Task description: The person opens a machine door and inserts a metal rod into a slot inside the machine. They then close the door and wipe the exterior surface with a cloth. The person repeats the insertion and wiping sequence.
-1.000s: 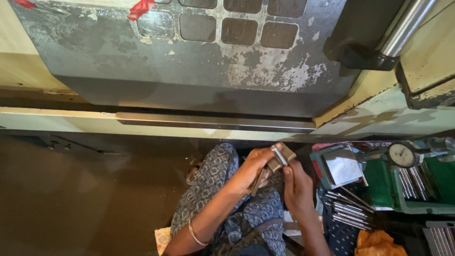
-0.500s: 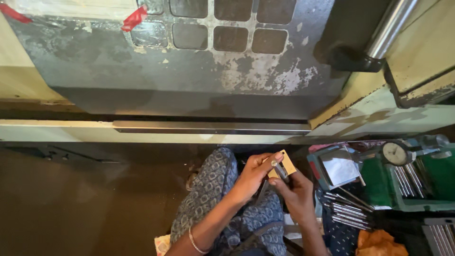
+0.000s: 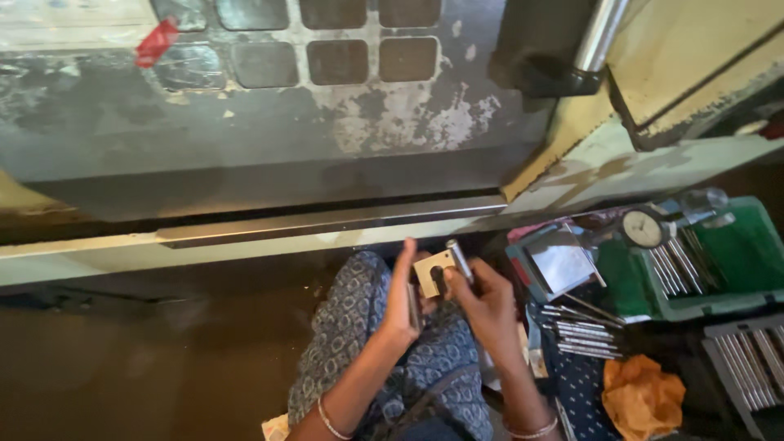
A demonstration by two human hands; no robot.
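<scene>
My left hand (image 3: 403, 304) grips a small square metal block (image 3: 433, 273) with a round hole in it, held upright over my lap. My right hand (image 3: 485, 300) holds a thin metal pin (image 3: 459, 259) against the block's right edge, thumb near the hole. Both hands sit close together above my patterned blue clothing (image 3: 359, 327). A bangle is on each wrist.
A worn grey machine door (image 3: 269, 122) with square panels fills the top. To the right stand a green tray (image 3: 735, 253) with metal rods, a dial gauge (image 3: 643, 229), loose pins (image 3: 576, 327), an orange cloth (image 3: 641, 396) and another rack of rods (image 3: 755, 359).
The view has shifted, bringing the hands lower and more central. The block has turned so that its flat face with the hole shows, and the pin now stands upright at its right edge.
</scene>
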